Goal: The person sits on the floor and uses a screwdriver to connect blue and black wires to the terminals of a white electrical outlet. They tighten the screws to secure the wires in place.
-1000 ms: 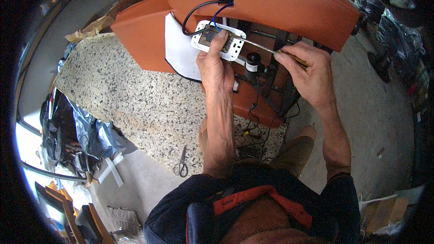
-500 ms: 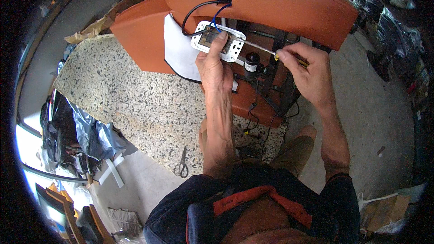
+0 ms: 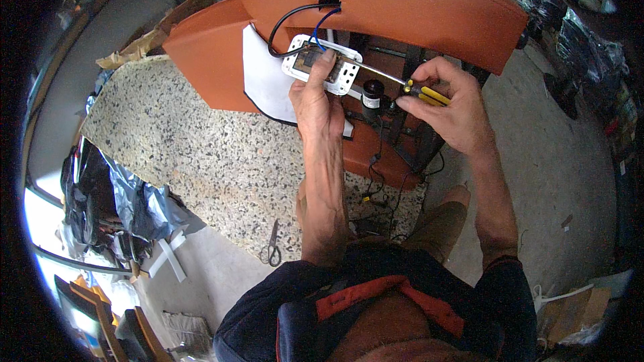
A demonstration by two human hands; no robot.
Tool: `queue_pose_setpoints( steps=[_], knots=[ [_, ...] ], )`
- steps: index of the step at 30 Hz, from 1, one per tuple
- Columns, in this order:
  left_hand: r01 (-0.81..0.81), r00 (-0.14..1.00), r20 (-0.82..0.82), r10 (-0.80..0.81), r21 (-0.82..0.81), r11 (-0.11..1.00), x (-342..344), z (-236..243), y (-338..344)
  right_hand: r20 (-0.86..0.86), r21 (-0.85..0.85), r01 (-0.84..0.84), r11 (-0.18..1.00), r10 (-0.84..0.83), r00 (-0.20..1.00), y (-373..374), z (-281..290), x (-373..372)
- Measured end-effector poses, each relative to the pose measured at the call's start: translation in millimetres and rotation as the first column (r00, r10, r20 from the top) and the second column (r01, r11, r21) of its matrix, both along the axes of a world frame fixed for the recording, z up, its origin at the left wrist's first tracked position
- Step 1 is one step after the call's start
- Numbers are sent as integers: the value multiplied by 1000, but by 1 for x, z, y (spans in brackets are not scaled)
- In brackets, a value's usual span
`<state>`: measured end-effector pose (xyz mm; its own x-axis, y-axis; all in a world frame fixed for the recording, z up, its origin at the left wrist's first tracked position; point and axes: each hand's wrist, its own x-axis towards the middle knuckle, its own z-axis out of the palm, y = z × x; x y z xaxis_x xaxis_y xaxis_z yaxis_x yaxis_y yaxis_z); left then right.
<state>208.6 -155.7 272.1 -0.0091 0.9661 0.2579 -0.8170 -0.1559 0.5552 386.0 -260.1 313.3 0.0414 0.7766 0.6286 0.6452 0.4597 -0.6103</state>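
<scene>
My left hand (image 3: pixel 316 100) holds a white electrical socket plate (image 3: pixel 346 79), its thumb pressed across the wiring side. A black cable (image 3: pixel 275 29) and a blue wire (image 3: pixel 318 25) run to the plate from a square hole in an orange-brown upholstered panel (image 3: pixel 396 7). In my right hand (image 3: pixel 453 104) is a screwdriver (image 3: pixel 429 95) with a yellow and black handle, fingers and thumb loosely around it. The shaft points left, its tip at the plate's right part; the exact contact is too small to make out.
Beneath the panel are a dark metal frame and a black cylindrical part (image 3: pixel 372 94) with thin cables. A speckled foam sheet (image 3: pixel 201 134) lies below left, with black scissors (image 3: pixel 272 245) on its edge. Plastic bags (image 3: pixel 137 194) are piled at left; wrapped items stand at far right.
My right-hand fingers have shifted and loosened around the screwdriver handle, so more of the handle shows. The left hand and socket plate stay nearly in place.
</scene>
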Motion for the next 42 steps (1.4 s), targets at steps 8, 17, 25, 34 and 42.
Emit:
queue_pose_setpoints(
  steps=[8, 17, 25, 34, 42],
  knots=[
    [-10, 1000, -4, 10, -12, 1000, 0, 2, 3, -1, 62, 26, 998, -26, 1000, 0, -6, -5],
    [5, 1000, -15, -5, -14, 1000, 2, 2, -1, 108, 185, 86, 979, -108, 988, 4, -2, -1],
    [-5, 1000, -12, 5, -10, 1000, 2, 1, 2, -77, 5, -27, 1000, 27, 997, 8, -7, 2],
    [-11, 1000, -7, 11, 15, 1000, 1, 1, 2, 96, 119, 54, 991, -65, 993, 3, -5, -3],
    [-17, 999, -46, 18, 25, 1000, -3, 1, 5, 125, 144, 39, 989, -57, 990, 7, -7, 0]
  ],
)
